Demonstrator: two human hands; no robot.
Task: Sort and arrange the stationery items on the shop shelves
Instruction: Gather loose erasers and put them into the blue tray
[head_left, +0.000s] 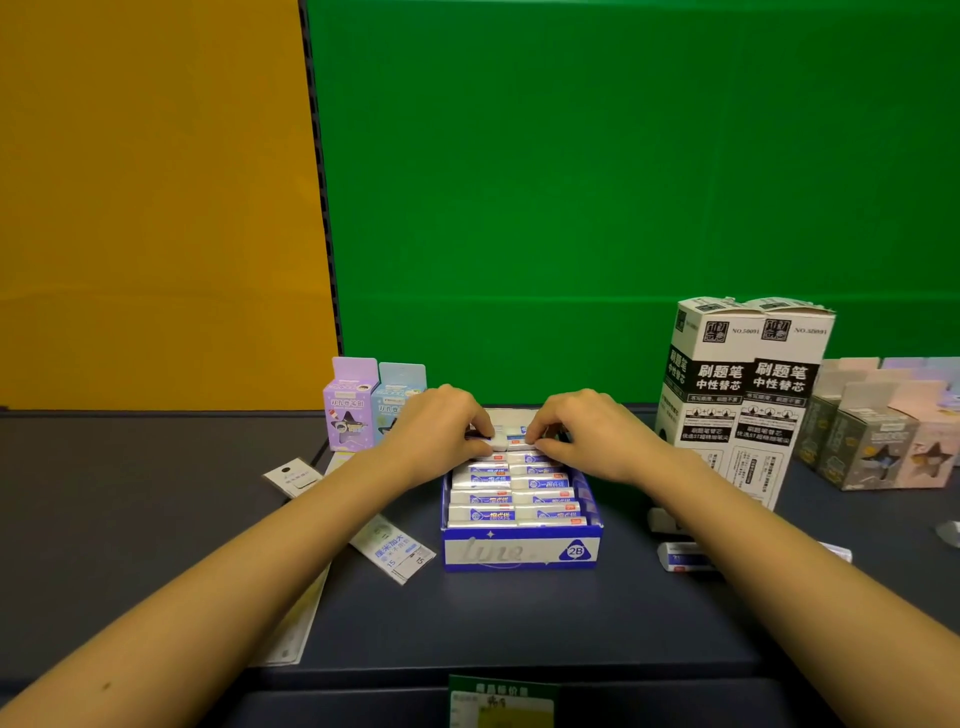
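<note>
A blue and white display box (521, 554) marked 2B stands on the dark shelf, filled with two columns of wrapped white erasers (483, 514). At the box's far end my left hand (439, 426) pinches a white eraser (500, 440) from the left. From the right, my right hand (587, 428) pinches the neighbouring eraser (519, 440). Both erasers sit just above the back row. Two loose erasers (683, 556) lie on the shelf to the right of the box, partly behind my right forearm.
Two tall white refill boxes (748, 395) stand to the right, with grey and pink star boxes (878, 447) beyond. Purple and blue small boxes (350, 410) stand back left. Packaged rulers (397, 551) and a card (291, 475) lie left. A green price tag (501, 699) hangs at the shelf's front edge.
</note>
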